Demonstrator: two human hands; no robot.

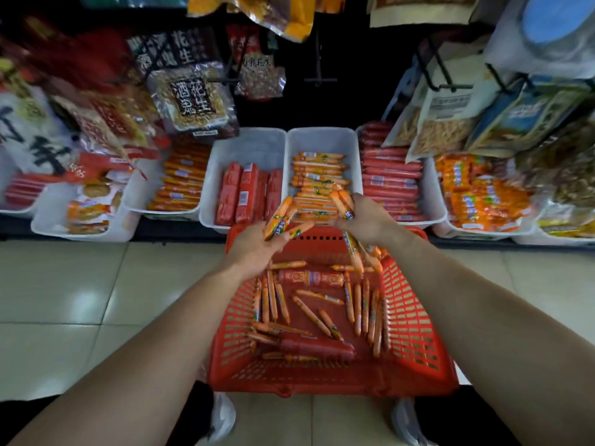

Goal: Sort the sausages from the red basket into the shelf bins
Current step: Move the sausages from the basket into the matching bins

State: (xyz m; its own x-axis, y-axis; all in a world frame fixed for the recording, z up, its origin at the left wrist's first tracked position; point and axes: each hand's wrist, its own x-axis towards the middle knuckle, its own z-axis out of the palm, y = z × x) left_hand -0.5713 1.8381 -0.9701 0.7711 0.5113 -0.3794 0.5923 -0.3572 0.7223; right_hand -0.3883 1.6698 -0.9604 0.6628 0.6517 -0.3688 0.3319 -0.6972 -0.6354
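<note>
Head view: left hand (254, 249) and right hand (368, 222) each clutch sausages (278, 217); ends jutting past fingers may slip into basket (413, 333).

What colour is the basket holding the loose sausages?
The basket is red, clearest in the head view.

I see a left hand (254, 249) and right hand (367, 220) on bare forearms (151, 346). Grey shoes (223, 416) show below.

Counting one red basket (415, 333) at six o'clock, carrying two thick red sausages (317, 347) and roughly twenty thin orange sausages (310, 313). Counting about three more in the left hand (254, 249), about three in the right hand (367, 220). Counting at least seven white bins (257, 140) from nine to three o'clock.
</note>
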